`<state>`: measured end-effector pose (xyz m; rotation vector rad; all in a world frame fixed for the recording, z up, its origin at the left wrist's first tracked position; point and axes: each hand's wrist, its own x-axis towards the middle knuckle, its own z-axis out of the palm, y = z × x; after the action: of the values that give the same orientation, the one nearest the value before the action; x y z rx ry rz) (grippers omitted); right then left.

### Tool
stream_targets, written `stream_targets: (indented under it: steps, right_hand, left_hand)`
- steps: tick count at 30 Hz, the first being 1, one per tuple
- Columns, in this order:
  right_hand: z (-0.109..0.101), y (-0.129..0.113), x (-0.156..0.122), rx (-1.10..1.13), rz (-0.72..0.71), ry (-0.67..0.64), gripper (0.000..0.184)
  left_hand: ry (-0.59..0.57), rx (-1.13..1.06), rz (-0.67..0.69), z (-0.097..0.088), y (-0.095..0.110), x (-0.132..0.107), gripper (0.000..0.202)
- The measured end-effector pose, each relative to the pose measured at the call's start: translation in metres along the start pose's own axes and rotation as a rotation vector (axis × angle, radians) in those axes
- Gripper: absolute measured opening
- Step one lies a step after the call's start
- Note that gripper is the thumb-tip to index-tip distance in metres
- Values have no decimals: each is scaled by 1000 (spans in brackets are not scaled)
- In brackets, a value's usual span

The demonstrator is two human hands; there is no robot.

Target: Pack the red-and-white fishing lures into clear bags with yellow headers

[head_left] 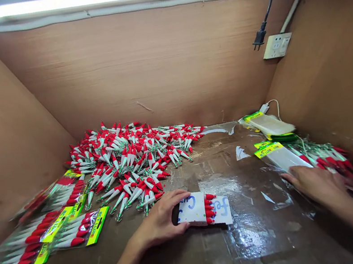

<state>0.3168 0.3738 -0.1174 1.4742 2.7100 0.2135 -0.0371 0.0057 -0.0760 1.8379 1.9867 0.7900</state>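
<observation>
gripping the near-left end of a white paper holder (194, 213), the left hand (160, 221) has its thumb and fingers clamped on opposite edges. the holder, marked with blue writing, lies on the brown tabletop (192, 261), and a row of red tips (210, 208) pokes out of its right-hand part, so this set looks gathered but not yet bagged. taking the holder as the clock's centre, the right hand (319, 186) is at three o'clock, touching the lower end of a flat bag (285, 156) with a yellow-green header; whether its fingers have closed on the plastic i cannot tell. more bags (269, 124) are stacked at two o'clock, and a smaller bunch of lures (328, 160) sits between two and three.

several filled packets (77, 229) lie at nine o'clock, seemingly the finished share. between ten and eleven spreads a big heap of loose lures (132, 153), far more than the packets hold, so most of the work appears to be left.
</observation>
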Motion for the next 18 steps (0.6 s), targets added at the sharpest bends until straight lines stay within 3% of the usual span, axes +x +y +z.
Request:
stream_targets:
  steps: [6,9,11,13,15,18]
  right_hand:
    - [-5,10,8,44,102,36,44]
    - [-20,12,9,63,133,176,45]
    - [-37,0,3,134,87,320,43]
    - [-57,-30,-11,268,-83,449,37]
    - [-79,-73,-31,428,-383,478,32]
    - [-109,-140,-60,616,-751,232,30]
  left_hand:
    - [11,173,2,13,1,-4,76]
    - [62,216,24,10,0,-5,85]
    - [141,236,52,6,8,-3,91]
    - [255,275,90,2,23,0,91]
    - [364,356,176,1,43,6,85]
    - [359,476,334,2,69,16,58]
